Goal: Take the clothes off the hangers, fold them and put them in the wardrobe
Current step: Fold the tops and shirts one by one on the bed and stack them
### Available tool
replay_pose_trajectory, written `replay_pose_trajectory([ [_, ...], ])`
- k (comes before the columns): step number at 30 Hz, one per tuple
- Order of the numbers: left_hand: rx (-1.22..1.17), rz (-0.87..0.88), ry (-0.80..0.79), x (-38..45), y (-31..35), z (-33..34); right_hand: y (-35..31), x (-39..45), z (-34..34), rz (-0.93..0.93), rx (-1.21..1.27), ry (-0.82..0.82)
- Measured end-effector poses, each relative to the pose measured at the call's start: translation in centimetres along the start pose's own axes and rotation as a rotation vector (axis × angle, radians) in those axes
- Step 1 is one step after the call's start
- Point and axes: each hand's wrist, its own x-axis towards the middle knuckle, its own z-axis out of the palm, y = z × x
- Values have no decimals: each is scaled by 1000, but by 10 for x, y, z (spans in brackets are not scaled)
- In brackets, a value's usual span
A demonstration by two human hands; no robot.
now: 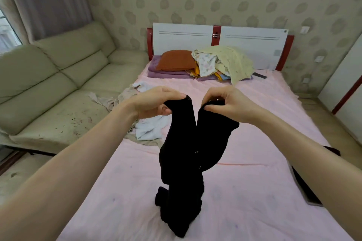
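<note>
A black garment [182,154] hangs over the pink bed [264,143], its lower end bunched on the sheet. My left hand [154,101] pinches one top corner of it. My right hand [225,103] pinches the other top corner, a short gap apart. Both hands are raised at the middle of the bed. A heap of pale clothes [145,123], beige and white, lies on the bed's left edge behind the garment. Another dark piece [305,186] lies at the right edge, partly hidden by my right forearm.
A beige sofa [54,88] stands along the left side of the bed. At the headboard [250,45] lie an orange pillow [174,60], folded purple cloths and a yellow crumpled blanket [233,62]. A white door or wardrobe panel [346,84] is at the right.
</note>
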Motion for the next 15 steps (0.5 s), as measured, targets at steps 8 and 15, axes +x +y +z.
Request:
replay_pose_trajectory([
  [8, -196, -51, 165, 15, -19, 11, -3, -2, 20, -131, -33, 152],
  [15, -155, 54, 151, 12, -33, 27, 2, -1, 41, -134, -107, 324],
])
